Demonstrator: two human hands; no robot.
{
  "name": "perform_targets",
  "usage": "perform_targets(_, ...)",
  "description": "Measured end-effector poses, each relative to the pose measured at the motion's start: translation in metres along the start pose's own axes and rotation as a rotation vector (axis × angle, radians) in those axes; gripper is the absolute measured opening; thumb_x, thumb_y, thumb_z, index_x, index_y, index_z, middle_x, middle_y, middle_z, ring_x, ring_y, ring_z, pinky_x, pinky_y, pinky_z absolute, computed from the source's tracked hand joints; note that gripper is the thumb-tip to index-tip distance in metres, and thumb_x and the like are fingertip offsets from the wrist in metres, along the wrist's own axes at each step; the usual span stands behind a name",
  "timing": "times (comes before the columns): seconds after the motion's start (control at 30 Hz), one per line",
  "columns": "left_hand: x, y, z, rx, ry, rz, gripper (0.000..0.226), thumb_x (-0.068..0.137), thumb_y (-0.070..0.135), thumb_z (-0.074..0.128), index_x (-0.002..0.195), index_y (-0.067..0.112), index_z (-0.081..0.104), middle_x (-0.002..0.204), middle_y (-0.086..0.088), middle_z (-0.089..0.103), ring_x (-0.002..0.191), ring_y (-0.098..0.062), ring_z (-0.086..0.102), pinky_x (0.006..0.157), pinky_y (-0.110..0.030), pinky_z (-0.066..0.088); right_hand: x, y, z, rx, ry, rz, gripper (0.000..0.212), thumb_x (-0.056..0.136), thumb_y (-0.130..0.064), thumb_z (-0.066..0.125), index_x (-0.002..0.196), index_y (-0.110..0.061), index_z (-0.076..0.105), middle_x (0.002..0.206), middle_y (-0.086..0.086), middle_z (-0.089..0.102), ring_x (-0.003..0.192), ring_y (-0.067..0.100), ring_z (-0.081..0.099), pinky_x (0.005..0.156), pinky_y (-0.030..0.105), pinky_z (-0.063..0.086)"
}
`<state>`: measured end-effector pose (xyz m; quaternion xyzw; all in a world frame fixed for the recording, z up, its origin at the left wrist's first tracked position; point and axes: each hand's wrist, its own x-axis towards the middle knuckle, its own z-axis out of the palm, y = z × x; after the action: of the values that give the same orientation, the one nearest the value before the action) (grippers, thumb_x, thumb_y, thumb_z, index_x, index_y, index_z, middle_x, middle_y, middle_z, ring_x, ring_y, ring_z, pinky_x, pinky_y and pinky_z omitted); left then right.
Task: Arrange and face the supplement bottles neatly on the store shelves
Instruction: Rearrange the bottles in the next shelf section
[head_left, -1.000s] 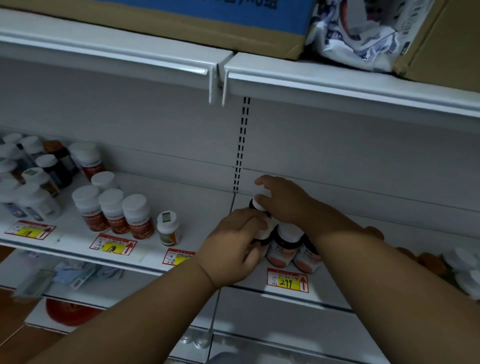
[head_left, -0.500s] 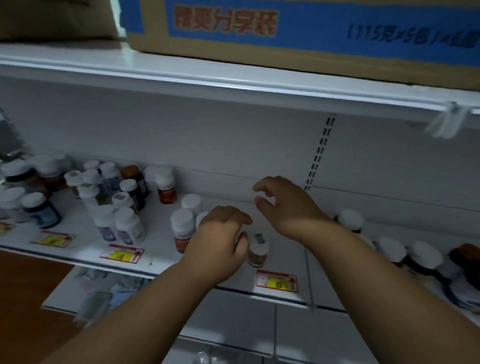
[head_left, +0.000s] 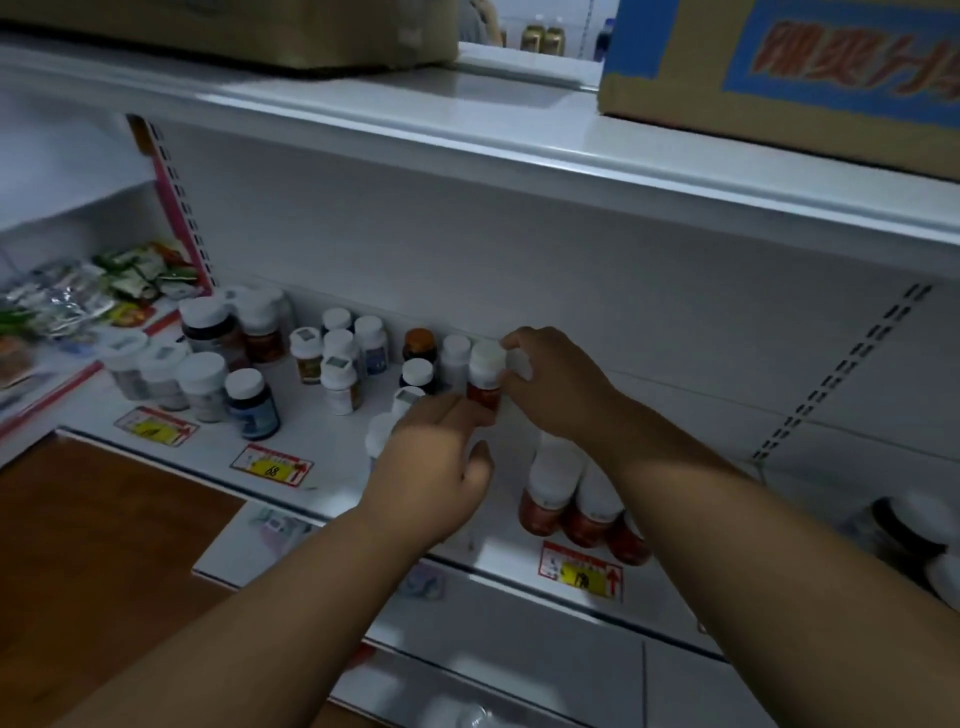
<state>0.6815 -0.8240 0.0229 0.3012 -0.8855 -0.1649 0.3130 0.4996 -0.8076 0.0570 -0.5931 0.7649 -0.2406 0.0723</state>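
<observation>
both hands pinch the red bottle (head_left: 485, 382): left (head_left: 434, 470) low, right (head_left: 550, 382) at cap.

Up top right, a brown cardboard box with a blue printed panel and orange lettering (head_left: 810, 67) sits on the white upper shelf board (head_left: 467, 119). Upper left, a second plain brown cardboard carton (head_left: 260, 31) rests on that same board. Between them, far back, two gold-coloured cans (head_left: 543, 37) stand side by side, blurred. At the left edge, a heap of green and silver foil packets (head_left: 98, 291) lies beside a pink slotted upright post (head_left: 176, 208). Red-and-yellow price tags (head_left: 271, 465) line the lower shelf's front. Lower left shows brown wooden flooring (head_left: 93, 545).
</observation>
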Motion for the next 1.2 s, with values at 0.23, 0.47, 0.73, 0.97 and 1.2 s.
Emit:
perform_targets(0.23, 0.003, -0.022, -0.014, 0.054, -0.047, 0.030, 0.026, 0.076, 0.014, 0.061, 0.101, 0.010, 0.069, 0.096, -0.008, 0.065, 0.090, -0.029, 0.058, 0.077, -0.031, 0.045, 0.065, 0.004, 0.036, -0.194, -0.280, 0.063, 0.043, 0.090, -0.020, 0.057, 0.129, -0.006, 0.046, 0.133, 0.018, 0.044, 0.112, 0.032, 0.052, 0.085, 0.033, 0.043)
perform_targets(0.47, 0.004, -0.029, -0.010, 0.034, -0.069, 0.046, 0.025, 0.077, 0.013, 0.065, 0.102, 0.010, 0.069, 0.098, -0.007, 0.065, 0.092, -0.028, 0.057, 0.078, -0.037, 0.048, 0.077, 0.013, 0.044, -0.224, -0.188, 0.079, 0.037, 0.087, -0.021, 0.060, 0.118, -0.012, 0.043, 0.117, 0.017, 0.040, 0.090, 0.033, 0.052, 0.071, 0.032, 0.040)
perform_targets(0.73, 0.016, -0.014, 0.004, -0.052, -0.066, 0.138, 0.028, 0.081, 0.017, 0.060, 0.105, 0.004, 0.069, 0.102, -0.014, 0.065, 0.098, -0.036, 0.060, 0.083, -0.041, 0.049, 0.030, 0.007, -0.010, 0.164, 0.231, 0.141, 0.028, 0.081, -0.024, 0.065, 0.103, -0.014, 0.051, 0.090, -0.001, 0.056, 0.081, 0.019, 0.056, 0.063, 0.025, 0.034)
perform_targets(0.97, 0.018, 0.030, 0.038, -0.141, -0.155, 0.269, 0.038, 0.082, 0.030, 0.064, 0.114, 0.011, 0.064, 0.110, -0.008, 0.062, 0.103, -0.028, 0.056, 0.089, -0.031, 0.043, -0.071, 0.043, -0.082, 0.048, 0.546, 0.243, 0.036, 0.086, -0.045, 0.063, 0.111, -0.020, 0.057, 0.103, -0.005, 0.059, 0.089, 0.010, 0.054, 0.070, 0.017, 0.038)
perform_targets(1.2, 0.036, 0.053, 0.078, 0.126, -0.358, 0.264, 0.094, 0.074, 0.076, 0.050, 0.148, 0.024, 0.023, 0.156, 0.001, 0.023, 0.142, -0.018, 0.018, 0.114, -0.033, 0.013, -0.098, 0.092, -0.083, -0.083, 0.337, 0.357, 0.038, 0.082, -0.044, 0.066, 0.111, -0.021, 0.055, 0.105, 0.003, 0.059, 0.084, 0.015, 0.050, 0.056, 0.017, 0.031)
